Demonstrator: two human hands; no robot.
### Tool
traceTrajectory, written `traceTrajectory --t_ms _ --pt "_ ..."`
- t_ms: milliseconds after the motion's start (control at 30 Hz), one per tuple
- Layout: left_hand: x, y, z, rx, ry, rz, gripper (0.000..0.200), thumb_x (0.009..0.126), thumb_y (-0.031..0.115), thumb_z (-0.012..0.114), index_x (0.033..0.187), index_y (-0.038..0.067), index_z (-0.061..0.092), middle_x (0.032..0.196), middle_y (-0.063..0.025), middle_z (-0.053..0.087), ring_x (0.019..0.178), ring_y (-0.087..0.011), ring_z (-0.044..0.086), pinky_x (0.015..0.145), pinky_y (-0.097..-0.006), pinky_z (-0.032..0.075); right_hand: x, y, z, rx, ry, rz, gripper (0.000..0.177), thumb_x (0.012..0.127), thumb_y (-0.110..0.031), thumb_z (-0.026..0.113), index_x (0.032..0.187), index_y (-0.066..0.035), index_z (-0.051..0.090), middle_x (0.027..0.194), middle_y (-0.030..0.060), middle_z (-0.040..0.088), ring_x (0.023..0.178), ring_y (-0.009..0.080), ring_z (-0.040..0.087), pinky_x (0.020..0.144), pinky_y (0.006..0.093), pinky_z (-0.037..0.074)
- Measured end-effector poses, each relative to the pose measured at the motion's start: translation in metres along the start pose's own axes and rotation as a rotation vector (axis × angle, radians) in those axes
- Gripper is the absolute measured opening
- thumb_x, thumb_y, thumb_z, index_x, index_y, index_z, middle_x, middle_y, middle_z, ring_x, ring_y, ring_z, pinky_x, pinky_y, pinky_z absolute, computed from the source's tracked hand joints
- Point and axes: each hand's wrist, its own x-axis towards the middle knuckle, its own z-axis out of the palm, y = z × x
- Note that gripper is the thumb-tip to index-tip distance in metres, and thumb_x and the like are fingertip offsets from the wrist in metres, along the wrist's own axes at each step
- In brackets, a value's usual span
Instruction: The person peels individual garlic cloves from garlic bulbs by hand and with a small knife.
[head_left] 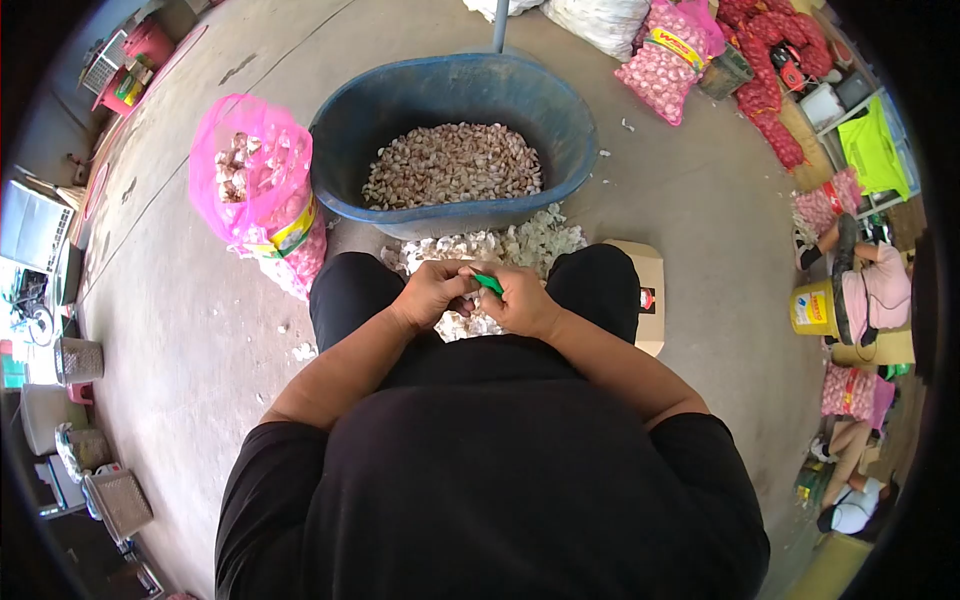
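Note:
My right hand [522,301] is closed around a small tool with a green handle [488,283]; its blade or tip cannot be made out. Close against it, my left hand [434,294] has its fingers pinched together, and whatever they hold is hidden. Both hands meet above a heap of pale garlic skins [540,240] between my knees. Just beyond stands a large blue tub [455,215] with many loose garlic cloves [455,165] in it. To its left, a pink mesh sack [250,200] stands open with garlic bulbs [232,180] inside.
A cardboard box [650,300] is beside my right knee. Full garlic sacks [668,65] stand at the back right. Along the right edge, other people sit near a yellow bucket [812,308]. Baskets [120,503] line the left side. Scraps of skin dot the concrete floor [200,350].

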Motion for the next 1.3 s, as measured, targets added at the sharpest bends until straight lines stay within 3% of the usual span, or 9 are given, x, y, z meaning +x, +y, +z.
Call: traceTrajectory --t_ms 133,267,400,533,633,900,1000,1100,1300 --pt "0.002 -0.001 -0.005 -0.045 0.015 -0.010 0.027 0.080 0.018 0.057 0.098 -0.003 0.055 0.073 -0.0049 0.056 0.054 -0.0107 0.052 0.049 -0.0230 0.046 0.006 0.008 0.004 0.006 0.011 -0.041 0.035 0.071 -0.006 0.052 0.105 -0.003 0.053 0.076 0.0166 0.059 0.060 0.0233 0.058 0.058 0.0305 0.046" --pt "0.018 0.013 -0.016 -0.046 0.050 -0.036 0.025 0.081 0.018 0.055 0.096 -0.002 0.053 0.073 -0.0060 0.055 0.053 -0.0124 0.053 0.048 -0.0237 0.045 0.029 0.008 -0.010 -0.020 -0.113 0.181 0.034 0.074 -0.013 0.057 0.106 -0.002 0.053 0.076 0.0144 0.060 0.061 0.0214 0.057 0.059 0.0297 0.045" --pt "0.040 0.049 -0.023 -0.084 0.063 -0.067 0.022 0.082 0.023 0.057 0.091 0.002 0.054 0.072 -0.0023 0.055 0.056 -0.0098 0.053 0.051 -0.0224 0.047 0.075 0.039 -0.027 0.142 -0.134 -0.018 0.039 0.073 -0.023 0.066 0.104 -0.003 0.054 0.074 0.0067 0.061 0.065 0.0142 0.056 0.062 0.0288 0.045" --pt "0.058 0.056 -0.034 -0.033 -0.005 -0.034 0.034 0.077 0.026 0.062 0.098 -0.001 0.056 0.071 -0.0023 0.057 0.057 -0.0086 0.054 0.053 -0.0214 0.048 0.092 0.008 -0.045 0.190 -0.265 0.403 0.038 0.074 -0.020 0.066 0.105 -0.001 0.053 0.079 0.0098 0.061 0.072 0.0149 0.057 0.067 0.0286 0.044" --pt "0.058 0.051 -0.034 -0.002 0.021 -0.053 0.034 0.077 0.025 0.063 0.097 -0.001 0.058 0.071 -0.0029 0.057 0.056 -0.0085 0.054 0.052 -0.0203 0.048 0.083 0.043 -0.030 0.173 -0.117 0.026 0.035 0.075 -0.017 0.064 0.104 -0.002 0.053 0.077 0.0093 0.060 0.070 0.0132 0.057 0.064 0.0269 0.044" --pt "0.054 0.056 -0.029 0.019 -0.037 -0.059 0.035 0.075 0.020 0.065 0.099 -0.004 0.056 0.071 -0.0048 0.058 0.053 -0.0105 0.055 0.050 -0.0205 0.048 0.075 0.036 -0.038 0.108 -0.178 0.052 0.033 0.075 -0.011 0.060 0.106 -0.004 0.055 0.065 0.0072 0.057 0.057 0.0087 0.047 0.055 0.0247 0.042" --pt "0.053 0.056 -0.030 0.034 -0.052 -0.061 0.036 0.076 0.019 0.065 0.103 -0.002 0.056 0.073 -0.0045 0.059 0.055 -0.0088 0.056 0.050 -0.0194 0.048 0.073 0.040 -0.036 0.144 -0.219 0.097 0.032 0.076 -0.011 0.058 0.106 -0.003 0.055 0.075 0.0077 0.061 0.065 0.0116 0.054 0.061 0.0270 0.044" --pt "0.053 0.054 -0.032 0.058 -0.065 -0.057 0.038 0.076 0.022 0.065 0.104 -0.002 0.056 0.075 -0.0043 0.059 0.055 -0.0080 0.055 0.050 -0.0188 0.047 0.071 0.049 -0.032 0.164 -0.211 0.058 0.032 0.077 -0.010 0.056 0.108 -0.003 0.054 0.067 0.0048 0.058 0.058 0.0098 0.053 0.056 0.0254 0.043" --pt "0.051 0.055 -0.036 0.051 -0.064 -0.047 0.038 0.076 0.023 0.064 0.103 -0.002 0.055 0.074 -0.0031 0.058 0.055 -0.0074 0.054 0.050 -0.0185 0.046 0.076 0.033 -0.034 0.394 -0.204 0.207 0.030 0.077 -0.009 0.055 0.107 -0.006 0.056 0.063 0.0016 0.055 0.056 0.0062 0.042 0.053 0.0228 0.039"
